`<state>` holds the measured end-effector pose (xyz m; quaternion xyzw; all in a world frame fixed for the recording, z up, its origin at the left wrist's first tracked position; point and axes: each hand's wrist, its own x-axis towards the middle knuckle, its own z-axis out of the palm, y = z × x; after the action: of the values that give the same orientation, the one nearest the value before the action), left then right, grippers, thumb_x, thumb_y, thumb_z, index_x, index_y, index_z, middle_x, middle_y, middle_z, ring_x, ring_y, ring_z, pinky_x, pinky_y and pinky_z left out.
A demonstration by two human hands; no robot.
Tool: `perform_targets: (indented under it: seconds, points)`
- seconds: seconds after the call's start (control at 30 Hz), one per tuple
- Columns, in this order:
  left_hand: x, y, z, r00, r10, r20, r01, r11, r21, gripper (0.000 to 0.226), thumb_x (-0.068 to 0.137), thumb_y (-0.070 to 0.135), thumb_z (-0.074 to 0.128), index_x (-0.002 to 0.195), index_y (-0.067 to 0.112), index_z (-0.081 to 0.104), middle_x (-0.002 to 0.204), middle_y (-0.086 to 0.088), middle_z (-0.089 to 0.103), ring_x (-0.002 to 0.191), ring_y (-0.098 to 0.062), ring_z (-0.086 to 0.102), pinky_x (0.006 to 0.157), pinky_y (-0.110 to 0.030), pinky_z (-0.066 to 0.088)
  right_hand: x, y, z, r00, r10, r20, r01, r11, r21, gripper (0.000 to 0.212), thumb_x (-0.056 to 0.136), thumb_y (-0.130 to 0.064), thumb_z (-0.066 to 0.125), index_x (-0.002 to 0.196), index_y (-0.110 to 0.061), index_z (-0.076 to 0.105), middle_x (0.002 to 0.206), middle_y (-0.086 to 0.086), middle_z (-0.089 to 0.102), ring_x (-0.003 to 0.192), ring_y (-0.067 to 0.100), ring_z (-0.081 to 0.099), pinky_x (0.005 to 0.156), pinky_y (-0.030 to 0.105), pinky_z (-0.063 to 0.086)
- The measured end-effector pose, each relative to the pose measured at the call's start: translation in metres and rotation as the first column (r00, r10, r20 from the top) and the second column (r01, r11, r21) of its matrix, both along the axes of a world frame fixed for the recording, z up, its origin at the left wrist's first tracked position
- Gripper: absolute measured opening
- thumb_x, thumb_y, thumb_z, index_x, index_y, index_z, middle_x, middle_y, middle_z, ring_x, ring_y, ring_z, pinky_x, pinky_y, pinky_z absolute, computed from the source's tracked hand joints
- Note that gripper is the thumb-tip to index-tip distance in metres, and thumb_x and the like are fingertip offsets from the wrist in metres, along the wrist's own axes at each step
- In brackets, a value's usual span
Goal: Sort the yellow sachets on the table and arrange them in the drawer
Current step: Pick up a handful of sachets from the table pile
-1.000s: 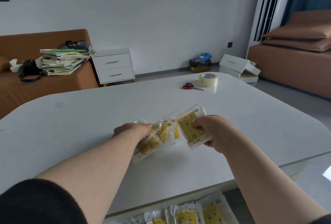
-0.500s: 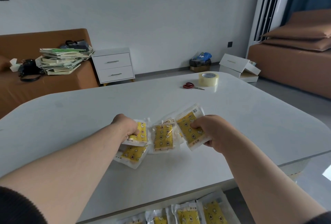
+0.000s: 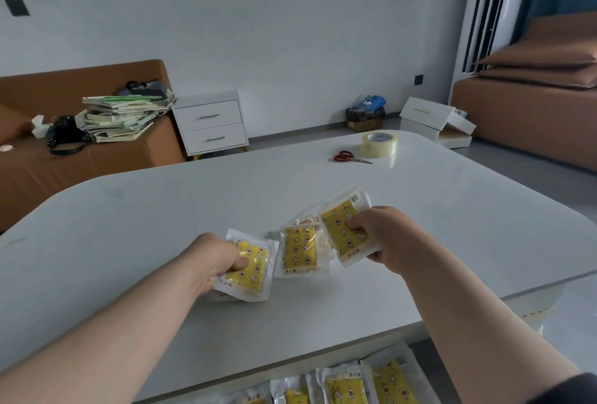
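Several yellow sachets in clear wrappers lie near the front middle of the white table (image 3: 129, 226). My left hand (image 3: 216, 258) pinches one sachet (image 3: 250, 269) with thumb on top, just above the tabletop. My right hand (image 3: 384, 235) grips another sachet (image 3: 340, 229), tilted and raised. Between them a further sachet (image 3: 298, 250) lies on the table over others partly hidden beneath it. Below the table's front edge the open drawer shows a row of sachets (image 3: 345, 387) standing side by side.
Red-handled scissors (image 3: 349, 157) and a roll of clear tape (image 3: 379, 144) sit at the table's far right. Beyond stand a white bedside cabinet (image 3: 211, 124), a brown sofa with stacked books (image 3: 122, 117), and a brown bed (image 3: 533, 106) at right.
My left hand has pulled one sachet leftward and toward me, away from the pile. The middle sachets have spread out flat on the table. My right hand has stayed nearly still with its sachet.
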<state>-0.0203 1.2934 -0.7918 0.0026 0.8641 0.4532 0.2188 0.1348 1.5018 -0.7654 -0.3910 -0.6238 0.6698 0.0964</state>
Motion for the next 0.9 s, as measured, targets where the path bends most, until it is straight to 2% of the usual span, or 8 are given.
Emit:
perform_targets:
  seconds: [0.13,0.27,0.37,0.43,0.53,0.67,0.8,0.9]
  points:
    - [0.009,0.004,-0.009,0.998,0.016,-0.062,-0.023,0.992,-0.127,0.022,0.074,0.001,0.072,0.094,0.0,0.062,0.088,-0.018,0.07,0.077,-0.032,0.07,0.069,-0.037,0.058,-0.001,-0.001,0.0,1.0,0.01,-0.011,-0.01,1.0,0.002,0.02,0.088,-0.005,0.061,0.107,-0.011,0.062,0.096,0.009,0.07,0.085,0.024,0.068,0.064,0.032,0.054]
    - [0.022,0.01,0.0,0.984,-0.072,-0.163,-0.005,0.905,-0.426,0.047,0.06,0.025,0.058,0.105,0.011,0.058,0.102,-0.011,0.063,0.093,-0.028,0.062,0.077,-0.028,0.052,0.0,0.001,-0.001,1.0,0.005,-0.01,-0.005,1.0,0.011,0.02,0.088,-0.005,0.061,0.107,-0.011,0.062,0.098,0.01,0.07,0.087,0.026,0.069,0.072,0.035,0.056]
    - [0.025,0.013,0.003,0.979,-0.128,-0.159,0.042,0.89,-0.455,0.051,0.06,0.025,0.054,0.108,0.01,0.059,0.104,-0.011,0.066,0.096,-0.027,0.065,0.066,-0.025,0.045,0.0,0.002,-0.003,1.0,0.004,-0.001,-0.004,1.0,0.009,0.02,0.088,-0.005,0.061,0.107,-0.011,0.062,0.098,0.01,0.07,0.087,0.026,0.068,0.07,0.035,0.056]
    - [0.027,0.015,0.004,0.974,-0.15,-0.17,0.056,0.886,-0.46,0.051,0.059,0.032,0.061,0.106,0.011,0.062,0.102,-0.01,0.068,0.095,-0.026,0.066,0.071,-0.026,0.05,0.0,0.002,-0.003,1.0,0.006,0.001,-0.006,1.0,0.004,0.02,0.088,-0.005,0.062,0.107,-0.011,0.062,0.098,0.01,0.07,0.087,0.025,0.068,0.067,0.034,0.055]
    - [0.029,0.014,0.007,0.965,-0.174,-0.197,0.053,0.863,-0.503,0.06,0.058,0.045,0.082,0.103,0.011,0.059,0.1,-0.006,0.066,0.092,-0.023,0.064,0.078,-0.027,0.052,0.0,0.001,-0.004,1.0,0.011,0.005,-0.011,1.0,-0.003,0.019,0.088,-0.005,0.063,0.106,-0.01,0.063,0.098,0.01,0.071,0.086,0.025,0.069,0.064,0.033,0.054]
    - [0.025,0.01,0.006,0.978,-0.131,-0.162,0.073,0.943,-0.325,0.053,0.057,0.025,0.092,0.094,0.01,0.058,0.092,-0.007,0.068,0.084,-0.024,0.066,0.081,-0.034,0.056,-0.003,0.001,-0.007,1.0,-0.008,0.014,0.008,1.0,0.011,0.017,0.085,-0.005,0.067,0.102,-0.009,0.064,0.096,0.01,0.071,0.083,0.025,0.069,0.063,0.032,0.055]
    - [0.021,-0.004,-0.001,0.987,-0.062,-0.149,0.049,0.995,-0.091,0.042,0.065,0.01,0.087,0.096,0.008,0.058,0.088,-0.009,0.067,0.075,-0.022,0.066,0.058,-0.027,0.05,-0.01,-0.006,-0.011,0.999,-0.041,0.01,0.04,0.998,0.049,0.01,0.083,-0.003,0.069,0.09,-0.007,0.065,0.093,0.013,0.072,0.078,0.026,0.07,0.061,0.03,0.056]
    - [0.019,-0.015,-0.008,0.995,0.038,-0.093,-0.026,0.992,0.122,0.039,0.069,0.004,0.084,0.095,0.005,0.056,0.089,-0.014,0.069,0.074,-0.027,0.069,0.062,-0.034,0.055,-0.019,-0.015,-0.018,0.998,-0.058,0.0,0.057,0.994,0.094,0.007,0.082,-0.002,0.07,0.085,-0.007,0.065,0.091,0.014,0.072,0.079,0.03,0.071,0.072,0.039,0.06]
